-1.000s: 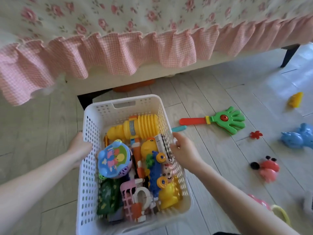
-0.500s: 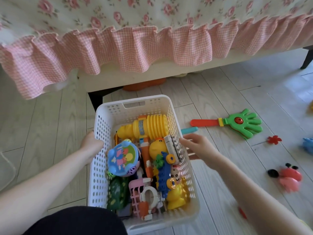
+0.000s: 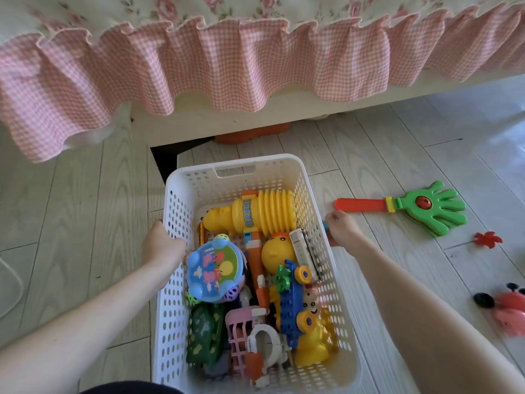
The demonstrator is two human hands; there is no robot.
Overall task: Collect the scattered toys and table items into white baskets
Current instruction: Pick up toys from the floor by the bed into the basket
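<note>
Gripping the white basket [image 3: 318,223] rim with our left hand [image 3: 162,243], we curl our right hand [image 3: 342,228] fingers around a light, rigid teal piece [image 3: 326,225] at its three o'clock side.

One head-worn view – it looks steeply down and forward, close over the white basket [image 3: 181,194] on the floor [image 3: 79,211], bed frill [image 3: 255,61] ahead.

left hand [image 3: 163,245] grips white basket [image 3: 181,194] rim | right hand [image 3: 342,230] on teal toy [image 3: 326,224] beside it
</note>
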